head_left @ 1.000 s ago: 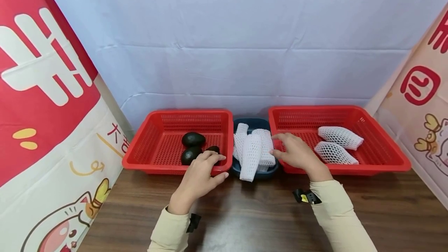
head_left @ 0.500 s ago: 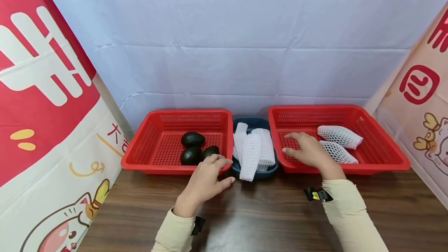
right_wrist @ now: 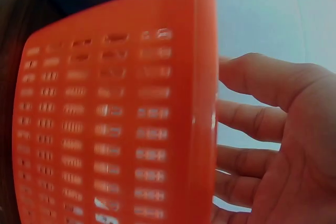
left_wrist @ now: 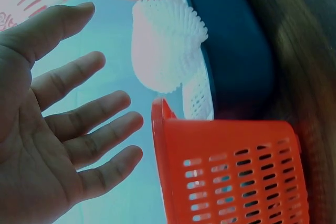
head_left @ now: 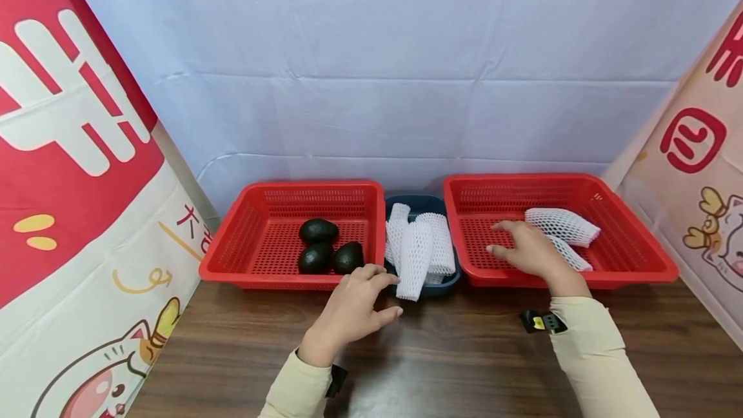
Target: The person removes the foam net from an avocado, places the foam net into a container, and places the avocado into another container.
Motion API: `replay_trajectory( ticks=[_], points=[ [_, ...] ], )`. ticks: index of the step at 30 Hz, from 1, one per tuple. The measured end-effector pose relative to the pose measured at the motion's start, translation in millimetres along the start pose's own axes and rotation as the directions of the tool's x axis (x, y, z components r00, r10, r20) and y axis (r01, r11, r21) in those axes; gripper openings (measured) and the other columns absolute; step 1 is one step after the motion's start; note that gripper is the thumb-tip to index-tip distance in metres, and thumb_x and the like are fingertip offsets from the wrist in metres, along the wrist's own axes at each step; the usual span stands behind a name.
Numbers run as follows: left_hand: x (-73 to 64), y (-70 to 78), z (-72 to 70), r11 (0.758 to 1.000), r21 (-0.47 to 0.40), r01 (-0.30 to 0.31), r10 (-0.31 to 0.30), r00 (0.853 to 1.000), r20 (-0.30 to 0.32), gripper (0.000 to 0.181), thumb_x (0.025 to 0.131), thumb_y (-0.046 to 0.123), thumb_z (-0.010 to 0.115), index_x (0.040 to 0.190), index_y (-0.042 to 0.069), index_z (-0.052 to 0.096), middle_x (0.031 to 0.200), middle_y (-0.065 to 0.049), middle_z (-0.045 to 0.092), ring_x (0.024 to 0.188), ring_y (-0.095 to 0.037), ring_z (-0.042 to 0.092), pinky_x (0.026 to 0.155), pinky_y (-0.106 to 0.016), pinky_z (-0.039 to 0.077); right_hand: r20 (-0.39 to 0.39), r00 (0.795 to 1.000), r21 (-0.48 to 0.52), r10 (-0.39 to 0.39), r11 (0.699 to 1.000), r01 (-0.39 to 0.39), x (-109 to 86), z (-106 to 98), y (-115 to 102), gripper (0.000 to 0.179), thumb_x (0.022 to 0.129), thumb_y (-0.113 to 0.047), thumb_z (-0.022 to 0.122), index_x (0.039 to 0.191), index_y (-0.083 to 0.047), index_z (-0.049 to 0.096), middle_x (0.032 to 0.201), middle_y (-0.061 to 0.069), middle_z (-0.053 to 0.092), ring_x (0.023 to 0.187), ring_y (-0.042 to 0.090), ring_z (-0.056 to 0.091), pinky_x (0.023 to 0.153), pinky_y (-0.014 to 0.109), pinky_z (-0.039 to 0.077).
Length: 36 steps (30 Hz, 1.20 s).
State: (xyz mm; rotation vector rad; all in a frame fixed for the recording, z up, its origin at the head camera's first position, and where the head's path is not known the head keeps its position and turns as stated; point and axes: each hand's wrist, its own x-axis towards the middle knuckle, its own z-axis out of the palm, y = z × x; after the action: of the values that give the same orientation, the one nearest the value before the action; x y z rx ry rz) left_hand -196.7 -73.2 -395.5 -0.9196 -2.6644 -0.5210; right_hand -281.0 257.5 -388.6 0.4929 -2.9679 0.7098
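In the head view my left hand hovers in front of the near right corner of the left red basket, holding nothing. Its fingers are spread apart in the left wrist view. That basket holds three dark avocados. Between the baskets, white foam net sleeves lie piled in a dark blue bin. My right hand is over the right red basket, its fingers loosely extended and gripping nothing. Beside it lie two white net-covered items; my hand partly hides the nearer one.
The baskets and bin stand in a row on a brown wooden table. Behind them hangs a pale cloth. Printed cloths stand at the left and right sides.
My left hand has drawn back toward me and right, uncovering the third avocado. My right hand has moved right, away from the blue bin, toward the net-covered items in the right basket.
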Motion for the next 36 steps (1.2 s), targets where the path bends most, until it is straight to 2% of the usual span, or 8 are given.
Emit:
replay_trajectory(
  ticks=[10,16,21,24,28,30,34,36],
  points=[
    [5.0,8.0,10.3,0.999,-0.001,-0.046,0.046,0.997,0.054,0.037,0.076,0.034,0.075,0.106,0.014,0.067,0.100,-0.001,0.059,0.093,-0.014,0.055,0.078,-0.032,0.046,-0.001,1.000,-0.015,0.003,1.000,-0.003,-3.5,-7,18,0.044,0.083,-0.019,0.068,0.114,0.010,0.057,0.102,0.027,0.059,0.085,0.035,0.057,0.078,0.054,0.042],
    [6.9,12.4,16.4,0.998,-0.004,-0.055,0.055,0.995,0.085,0.038,0.076,0.037,0.075,0.106,0.015,0.068,0.098,0.000,0.059,0.091,-0.013,0.054,0.078,-0.031,0.046,-0.001,1.000,-0.002,0.024,1.000,-0.024,-5.5,-8,29,0.044,0.083,-0.018,0.067,0.115,0.011,0.057,0.110,0.032,0.056,0.103,0.045,0.050,0.085,0.058,0.037],
    [8.9,15.6,23.5,0.998,0.013,-0.063,0.062,0.993,0.097,0.038,0.076,0.039,0.075,0.106,0.017,0.068,0.097,0.002,0.059,0.090,-0.013,0.055,0.077,-0.032,0.046,-0.003,0.999,0.008,0.038,0.999,-0.038,-7.9,-11,38,0.044,0.083,-0.018,0.068,0.115,0.011,0.056,0.113,0.032,0.054,0.105,0.046,0.049,0.085,0.058,0.037],
    [9.0,17.9,27.1,0.998,0.018,-0.064,0.062,0.993,0.098,0.037,0.077,0.039,0.074,0.107,0.018,0.068,0.098,0.002,0.059,0.090,-0.013,0.055,0.076,-0.033,0.046,-0.002,0.999,0.004,0.037,0.999,-0.037,-9.1,-13,44,0.045,0.083,-0.017,0.068,0.115,0.011,0.056,0.102,0.027,0.060,0.090,0.038,0.055,0.078,0.052,0.042],
    [7.8,21.1,29.7,0.998,0.023,-0.062,0.060,0.994,0.096,0.037,0.077,0.039,0.074,0.107,0.018,0.068,0.098,0.002,0.059,0.089,-0.013,0.055,0.075,-0.033,0.046,0.008,0.999,-0.004,0.047,0.999,-0.047,-10.7,-15,50,0.046,0.082,-0.018,0.068,0.114,0.012,0.055,0.086,0.017,0.062,0.074,0.027,0.051,0.069,0.044,0.042],
    [7.3,22.6,29.9,0.998,0.025,-0.065,0.062,0.994,0.092,0.037,0.077,0.039,0.074,0.107,0.018,0.068,0.098,0.002,0.058,0.089,-0.013,0.055,0.073,-0.033,0.045,0.011,0.999,-0.008,0.054,0.999,-0.054,-11.4,-16,54,0.047,0.082,-0.019,0.068,0.114,0.013,0.055,0.087,0.019,0.062,0.077,0.029,0.053,0.071,0.047,0.043],
    [6.7,25.0,30.0,0.997,0.032,-0.077,0.074,0.994,0.082,0.036,0.077,0.038,0.074,0.107,0.019,0.068,0.097,0.002,0.058,0.087,-0.013,0.055,0.072,-0.032,0.045,0.018,0.997,-0.026,0.075,0.997,-0.074,-12.3,-18,61,0.048,0.082,-0.022,0.068,0.113,0.013,0.055,0.103,0.031,0.058,0.089,0.039,0.054,0.078,0.056,0.041],
    [6.7,26.0,29.9,0.996,0.035,-0.086,0.083,0.994,0.076,0.036,0.077,0.038,0.074,0.107,0.019,0.068,0.096,0.002,0.059,0.086,-0.013,0.055,0.071,-0.031,0.045,0.025,0.996,-0.034,0.085,0.996,-0.084,-12.5,-20,65,0.048,0.082,-0.022,0.069,0.113,0.013,0.056,0.103,0.032,0.057,0.090,0.041,0.054,0.078,0.057,0.041]
  ],
)
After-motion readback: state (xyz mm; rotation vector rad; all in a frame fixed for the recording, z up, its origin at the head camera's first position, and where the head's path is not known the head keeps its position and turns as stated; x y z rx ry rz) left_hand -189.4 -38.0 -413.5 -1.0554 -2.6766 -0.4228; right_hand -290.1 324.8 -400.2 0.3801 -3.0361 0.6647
